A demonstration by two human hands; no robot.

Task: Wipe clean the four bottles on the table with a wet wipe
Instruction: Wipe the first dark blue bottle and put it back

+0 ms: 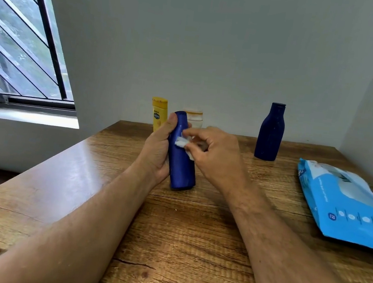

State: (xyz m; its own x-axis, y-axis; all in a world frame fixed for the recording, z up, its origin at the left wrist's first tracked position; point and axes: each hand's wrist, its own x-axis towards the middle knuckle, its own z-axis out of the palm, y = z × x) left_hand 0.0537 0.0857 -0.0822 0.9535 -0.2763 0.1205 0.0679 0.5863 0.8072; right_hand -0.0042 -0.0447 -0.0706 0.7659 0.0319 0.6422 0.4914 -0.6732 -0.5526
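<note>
Both hands are up over the wooden table [169,244] right now. Our left hand [156,152] is wrapped around the blue bottle [182,161], thumb up near the cap end and fingertips just peeking round the far side. It's tilted a bit and its base looks like it's at or barely above the tabletop, can't really tell which. Our right hand [216,154] is pinching a scrunched-up wet wipe [182,142] and pressing it on the upper part of that bottle.

Stuff that could go sideways, as far as we can guess:

- The bottle is smooth and now getting wet. If we rub hard while only gripping from one side, it could twist or slide out of the left hand and knock over whatever's behind it.
- The wipe is balled up pretty small, so we're probably only cleaning a tiny patch per stroke. Easy to miss the back and the bottom where our palm is covering.

Off to the right, the blue wipes pack [345,206] is lying with its flap open. Leave it like that and the rest may dry out.

Further back, the dark navy bottle [270,132] stands on its own, well apart from us. Right behind the held one, the yellow bottle [159,112] and a whitish bottle [193,117] sit close together by the wall, the whitish one half hidden. A careless swing of the elbow or bottle could topple both.
</note>
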